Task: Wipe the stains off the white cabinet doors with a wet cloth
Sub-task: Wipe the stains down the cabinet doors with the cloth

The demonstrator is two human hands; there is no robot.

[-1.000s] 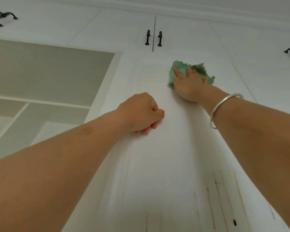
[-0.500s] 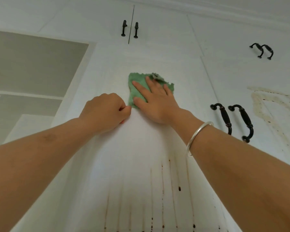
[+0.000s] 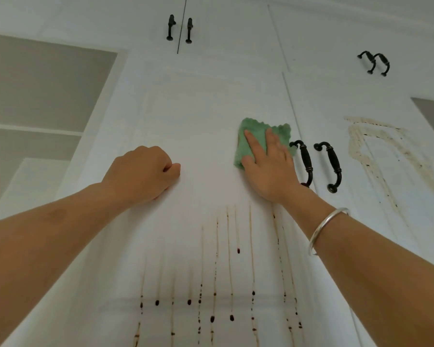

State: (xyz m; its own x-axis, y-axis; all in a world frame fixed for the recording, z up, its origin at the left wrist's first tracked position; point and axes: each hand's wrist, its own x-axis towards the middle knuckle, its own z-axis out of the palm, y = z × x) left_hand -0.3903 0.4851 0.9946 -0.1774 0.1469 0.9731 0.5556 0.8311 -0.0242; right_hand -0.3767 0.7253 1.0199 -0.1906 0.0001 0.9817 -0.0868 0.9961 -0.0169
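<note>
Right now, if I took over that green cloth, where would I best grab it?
Probably its top left corner, coming from above and the left. The cloth lies flat on the white door, pressed there by the right hand, whose straight fingers cover its lower right. The wavy top edge is bare, so a pinch there meets no fingers.

The left forearm and the right forearm are bare as far as the lower edge of the view. One plain silver-coloured metal bangle, thin, smooth and round, sits on the wrist just behind the right hand. The left forearm has a small faint mark on top.
</note>
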